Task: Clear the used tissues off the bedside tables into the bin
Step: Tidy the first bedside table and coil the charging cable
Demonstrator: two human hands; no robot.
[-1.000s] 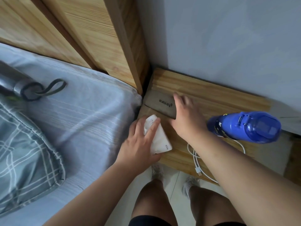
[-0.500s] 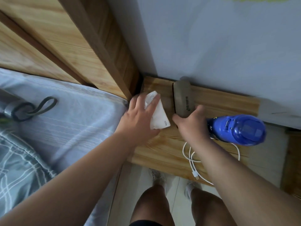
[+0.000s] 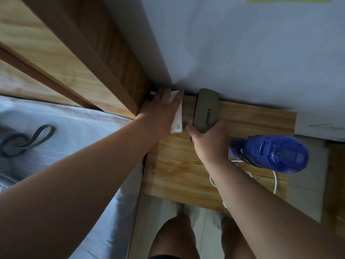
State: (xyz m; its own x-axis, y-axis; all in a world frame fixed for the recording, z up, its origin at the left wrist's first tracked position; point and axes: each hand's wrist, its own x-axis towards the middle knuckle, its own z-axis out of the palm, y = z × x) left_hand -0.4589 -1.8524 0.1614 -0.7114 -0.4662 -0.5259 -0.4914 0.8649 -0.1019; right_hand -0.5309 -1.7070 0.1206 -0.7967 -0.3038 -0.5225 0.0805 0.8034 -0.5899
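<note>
A white tissue pack (image 3: 177, 122) lies at the back left corner of the wooden bedside table (image 3: 183, 169), against the wall. My left hand (image 3: 158, 113) rests on top of it with the fingers stretched out flat, covering most of it. Just to the right, a grey oblong case (image 3: 206, 109) lies lengthwise with its far end at the wall. My right hand (image 3: 210, 141) grips the near end of the case, thumb on its left side and fingers curled round the right. No loose tissue and no bin are in view.
A blue bottle (image 3: 270, 154) lies on the table's right part, right beside my right wrist. A white cable (image 3: 274, 177) loops under my right forearm. The bed (image 3: 84, 128) with a dark strap (image 3: 28, 141) is on the left, and the wooden headboard (image 3: 74, 53) rises behind it.
My left hand slid the white pack from the table's front to the back corner. My right hand turned the grey case lengthwise and pushed it back to the wall.
</note>
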